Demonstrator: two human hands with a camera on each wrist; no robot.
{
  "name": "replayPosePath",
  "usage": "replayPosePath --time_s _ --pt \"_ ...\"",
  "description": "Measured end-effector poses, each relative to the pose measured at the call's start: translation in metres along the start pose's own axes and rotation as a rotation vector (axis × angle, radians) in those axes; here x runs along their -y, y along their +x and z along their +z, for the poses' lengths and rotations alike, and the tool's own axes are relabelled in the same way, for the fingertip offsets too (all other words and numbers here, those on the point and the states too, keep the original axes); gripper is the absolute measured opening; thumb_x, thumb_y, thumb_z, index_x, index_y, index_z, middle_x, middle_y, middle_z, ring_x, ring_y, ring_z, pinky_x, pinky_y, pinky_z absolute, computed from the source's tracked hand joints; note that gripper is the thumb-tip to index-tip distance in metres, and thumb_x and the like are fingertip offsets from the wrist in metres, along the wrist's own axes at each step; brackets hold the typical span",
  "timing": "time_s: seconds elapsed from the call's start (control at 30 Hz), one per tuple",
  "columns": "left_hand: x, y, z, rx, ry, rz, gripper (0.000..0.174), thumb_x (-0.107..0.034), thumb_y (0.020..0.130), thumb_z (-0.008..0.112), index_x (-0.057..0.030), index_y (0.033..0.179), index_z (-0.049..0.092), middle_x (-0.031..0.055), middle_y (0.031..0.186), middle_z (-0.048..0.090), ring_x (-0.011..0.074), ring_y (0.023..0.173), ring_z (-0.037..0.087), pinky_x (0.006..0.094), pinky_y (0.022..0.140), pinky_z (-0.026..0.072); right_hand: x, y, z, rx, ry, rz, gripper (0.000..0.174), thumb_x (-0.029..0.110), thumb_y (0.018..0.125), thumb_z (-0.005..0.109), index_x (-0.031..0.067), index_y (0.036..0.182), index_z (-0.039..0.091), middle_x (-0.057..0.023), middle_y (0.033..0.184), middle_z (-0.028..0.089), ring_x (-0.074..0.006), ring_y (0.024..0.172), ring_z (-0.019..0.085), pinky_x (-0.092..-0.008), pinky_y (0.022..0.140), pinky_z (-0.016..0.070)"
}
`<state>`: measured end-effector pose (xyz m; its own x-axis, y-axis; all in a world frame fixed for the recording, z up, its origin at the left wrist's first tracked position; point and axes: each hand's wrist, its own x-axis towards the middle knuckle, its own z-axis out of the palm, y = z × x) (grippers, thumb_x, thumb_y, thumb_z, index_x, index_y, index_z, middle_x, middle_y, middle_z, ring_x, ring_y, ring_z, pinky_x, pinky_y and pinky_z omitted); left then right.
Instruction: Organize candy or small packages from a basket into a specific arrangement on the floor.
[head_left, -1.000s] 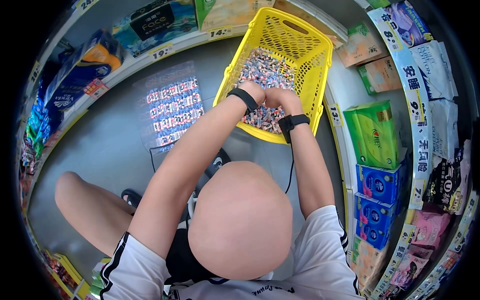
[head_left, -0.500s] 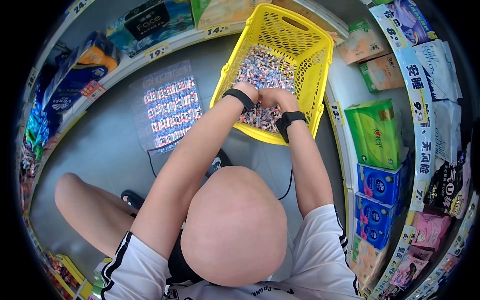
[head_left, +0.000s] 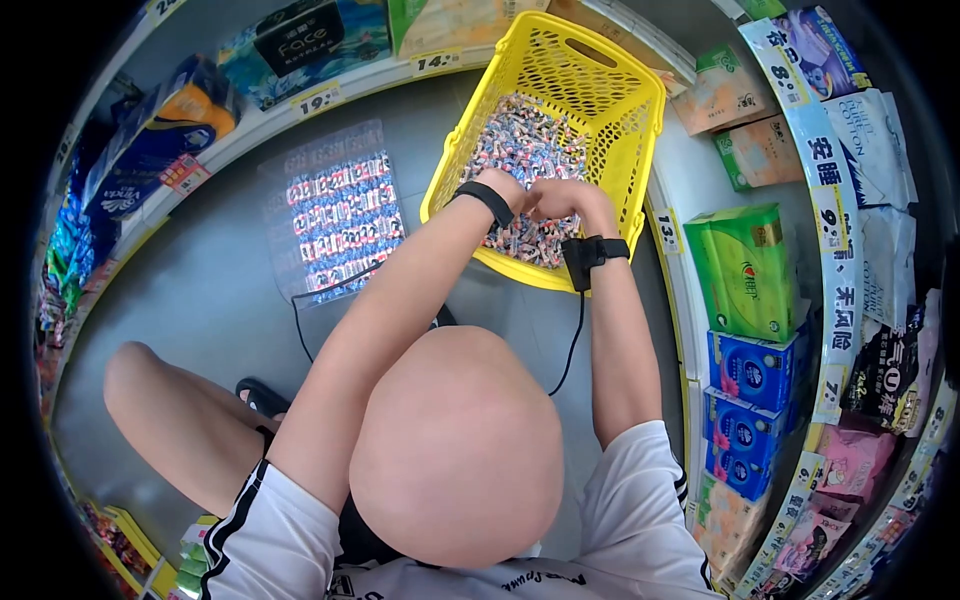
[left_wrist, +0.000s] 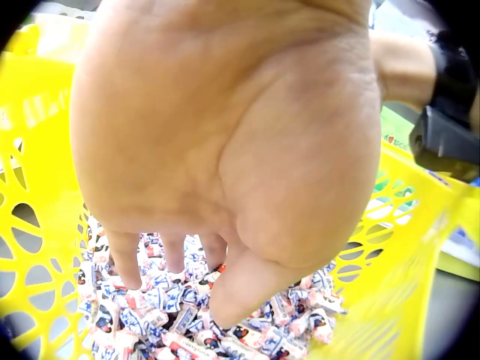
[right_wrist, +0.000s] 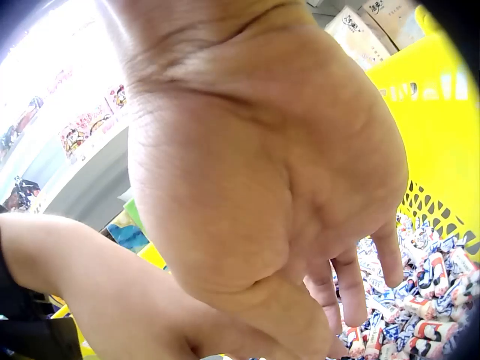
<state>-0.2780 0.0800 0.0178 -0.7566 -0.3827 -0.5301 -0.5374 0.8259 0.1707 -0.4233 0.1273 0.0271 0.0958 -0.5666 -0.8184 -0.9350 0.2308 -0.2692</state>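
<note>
Wrapped candies [head_left: 525, 130] in white, blue and red lie piled in a yellow shopping basket [head_left: 610, 140]. My left hand [head_left: 503, 187] reaches over the near part of the pile from the left. In the left wrist view its fingers [left_wrist: 126, 259] hang loosely downward, the thumb lowest over the candies, with no candy visible between them. Close beside it is my right hand [head_left: 565, 200], thumb side toward the left. The right wrist view has its outer fingers pointing down; thumb and index tips converge at the frame's bottom edge, and I cannot tell whether they pinch a candy.
Left of the basket, a clear plastic sheet [head_left: 300, 165] on the floor bears candies in neat rows. Shelves of tissue packs [head_left: 745, 270] curve along the right and back. Black cables hang from both wrist straps. My bent knee [head_left: 140, 370] is at the left.
My right hand and wrist have shifted slightly right and turned, after dipping lower among the candies. The left hand stays nearly in place. The basket and the laid-out rows look the same.
</note>
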Motion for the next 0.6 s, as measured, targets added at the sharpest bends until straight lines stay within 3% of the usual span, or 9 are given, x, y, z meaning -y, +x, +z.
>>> replayPosePath --time_s 0.2,0.27,0.4,0.43,0.53,0.57,0.6 --pt "-0.001 0.004 -0.001 0.033 -0.105 0.118 0.026 -0.022 0.088 0.066 -0.0138 0.113 0.072 0.0133 0.106 0.075 0.0327 0.095 0.073 0.0471 0.081 0.0567 -0.016 -0.011 0.001 -0.102 0.036 -0.02 0.034 0.012 0.089 0.065 0.0062 0.122 0.072 -0.0135 0.11 0.076 -0.0258 0.102 0.069 -0.0389 0.09 0.0533" --pt "-0.004 -0.008 -0.005 -0.09 -0.129 0.173 0.027 -0.023 0.091 0.066 -0.0052 0.109 0.075 0.016 0.109 0.075 0.0335 0.099 0.074 0.046 0.084 0.0586 -0.017 -0.015 0.004 -0.218 0.115 -0.034 0.029 0.012 0.086 0.068 0.0035 0.113 0.074 -0.0129 0.099 0.076 -0.0244 0.093 0.069 -0.0386 0.086 0.0535" --pt "0.004 -0.035 -0.021 -0.126 -0.252 0.255 0.024 -0.019 0.088 0.065 -0.007 0.107 0.074 0.0176 0.107 0.074 0.0354 0.1 0.073 0.0473 0.082 0.0584 -0.006 -0.037 0.004 -0.345 0.159 -0.178 0.027 0.012 0.084 0.071 0.0021 0.108 0.075 -0.0145 0.096 0.076 -0.0235 0.089 0.07 -0.0368 0.083 0.0545" --pt "0.006 -0.04 -0.022 -0.143 -0.265 0.228 0.018 -0.016 0.087 0.066 -0.0081 0.1 0.074 0.0173 0.103 0.074 0.0358 0.099 0.072 0.0481 0.083 0.0577 -0.001 -0.044 0.005 -0.393 0.193 -0.168 0.027 0.012 0.083 0.072 0.0011 0.107 0.075 -0.0146 0.095 0.076 -0.0229 0.088 0.071 -0.0362 0.082 0.055" --pt "0.015 -0.056 -0.025 -0.202 -0.287 0.284 0.015 -0.01 0.086 0.064 -0.0075 0.1 0.071 0.0173 0.099 0.074 0.0368 0.097 0.072 0.0491 0.081 0.057 0.011 -0.053 0.01 -0.495 0.235 -0.155 0.028 0.011 0.08 0.077 0.005 0.108 0.076 -0.0165 0.1 0.076 -0.026 0.089 0.072 -0.0386 0.078 0.0565" --pt "0.018 -0.064 -0.022 -0.287 -0.258 0.333 0.024 -0.001 0.086 0.061 -0.0082 0.108 0.066 0.0183 0.099 0.073 0.038 0.097 0.071 0.0494 0.08 0.0562 0.016 -0.054 0.013 -0.574 0.365 -0.214 0.03 0.009 0.081 0.076 0.0052 0.11 0.075 -0.0156 0.101 0.076 -0.0251 0.088 0.072 -0.038 0.077 0.0567" --pt "0.023 -0.067 -0.018 -0.294 -0.257 0.327 0.024 -0.001 0.086 0.061 -0.0082 0.108 0.066 0.0183 0.099 0.073 0.038 0.097 0.071 0.0494 0.08 0.0562 0.025 -0.058 0.014 -0.653 0.495 -0.276 0.032 0.007 0.081 0.076 0.0054 0.113 0.073 -0.0146 0.102 0.075 -0.0242 0.087 0.072 -0.0374 0.077 0.0569"
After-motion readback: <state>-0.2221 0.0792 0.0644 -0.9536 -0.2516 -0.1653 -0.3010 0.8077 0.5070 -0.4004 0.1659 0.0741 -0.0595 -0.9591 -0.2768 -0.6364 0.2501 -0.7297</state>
